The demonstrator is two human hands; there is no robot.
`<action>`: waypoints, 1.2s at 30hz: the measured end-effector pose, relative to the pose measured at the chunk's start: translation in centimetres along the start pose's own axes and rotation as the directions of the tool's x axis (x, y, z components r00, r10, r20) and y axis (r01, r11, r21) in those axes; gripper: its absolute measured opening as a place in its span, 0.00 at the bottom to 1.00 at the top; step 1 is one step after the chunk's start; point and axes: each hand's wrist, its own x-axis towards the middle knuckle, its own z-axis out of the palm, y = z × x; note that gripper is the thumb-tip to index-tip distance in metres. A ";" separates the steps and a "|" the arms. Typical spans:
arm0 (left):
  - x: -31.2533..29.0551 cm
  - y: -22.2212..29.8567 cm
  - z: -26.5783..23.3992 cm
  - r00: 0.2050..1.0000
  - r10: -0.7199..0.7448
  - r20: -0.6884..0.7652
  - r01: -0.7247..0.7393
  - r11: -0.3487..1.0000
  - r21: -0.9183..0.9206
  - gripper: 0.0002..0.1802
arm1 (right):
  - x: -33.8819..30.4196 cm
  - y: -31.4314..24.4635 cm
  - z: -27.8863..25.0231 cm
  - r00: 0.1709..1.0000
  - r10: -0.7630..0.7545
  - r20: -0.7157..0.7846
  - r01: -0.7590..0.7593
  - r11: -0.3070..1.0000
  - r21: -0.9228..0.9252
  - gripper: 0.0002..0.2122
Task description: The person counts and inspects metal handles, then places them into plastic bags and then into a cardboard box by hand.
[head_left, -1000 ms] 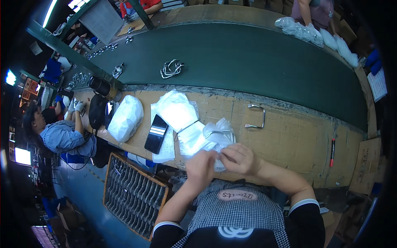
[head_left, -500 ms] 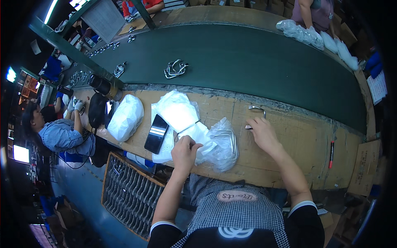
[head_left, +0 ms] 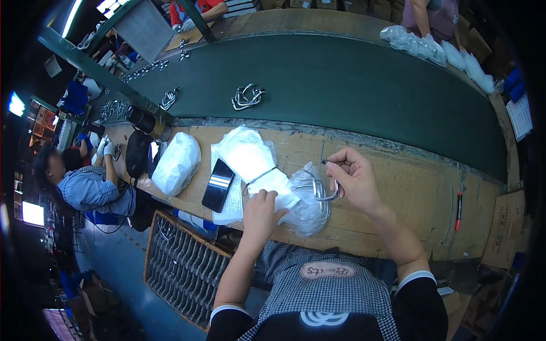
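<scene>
My right hand (head_left: 358, 181) is closed around a bent shiny metal handle (head_left: 326, 197), lifted above the cardboard-covered bench, its curved bar reaching left over a clear plastic bag (head_left: 310, 219). Similar bent metal bars show through that crumpled bag. My left hand (head_left: 261, 215) rests at the lower edge of a stack of white plastic bags (head_left: 247, 153); its fingers are bent and the thumb stands apart, beside the clear bag. A dark cord lies across the stack. Left of the stack, a black phone (head_left: 218, 185) lies on printed paper (head_left: 229, 207).
A white plastic bundle (head_left: 177, 163), a black pouch (head_left: 138, 154) and a dark flask (head_left: 147, 121) stand left. Beyond runs a green conveyor belt (head_left: 352, 79) with metal parts (head_left: 248, 97). A red-and-black marker (head_left: 458, 211) lies right. A rack (head_left: 185, 270) stands below left. Other people work nearby.
My right hand has picked up the metal handle from the bench and brought it left toward the clear bag. My left hand's pinch has loosened, with the fingers now at the white bags.
</scene>
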 end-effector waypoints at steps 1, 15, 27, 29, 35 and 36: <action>-0.5 -0.2 0.6 0.995 0.039 0.089 -0.050 0.991 0.121 0.13 | -0.1 0.0 0.0 1.000 -0.018 -0.003 0.018 1.000 -0.022 0.05; -1.3 -2.9 3.1 0.969 -0.087 -0.232 0.061 0.991 -0.115 0.06 | -0.1 2.4 -0.7 0.997 -0.069 0.024 0.071 0.995 -0.069 0.04; -0.8 -0.9 -0.6 0.838 -0.057 -0.542 -0.007 0.993 -0.116 0.04 | 0.2 0.6 2.9 0.981 -0.046 0.186 0.070 0.990 -0.123 0.03; -0.8 -0.6 -0.7 0.837 -0.194 -0.512 -0.003 0.933 -0.359 0.05 | 0.1 -0.3 3.3 0.991 -0.032 0.127 0.044 0.995 -0.091 0.04; 0.0 2.2 -2.2 0.929 -0.195 -0.314 -0.004 0.843 -0.537 0.02 | 1.1 -1.0 1.5 0.944 0.225 0.242 -0.267 0.950 0.159 0.03; 0.1 2.8 -2.4 0.937 -0.190 -0.292 0.002 0.841 -0.540 0.02 | 1.5 -0.7 1.3 0.931 0.241 0.273 -0.307 0.923 0.233 0.03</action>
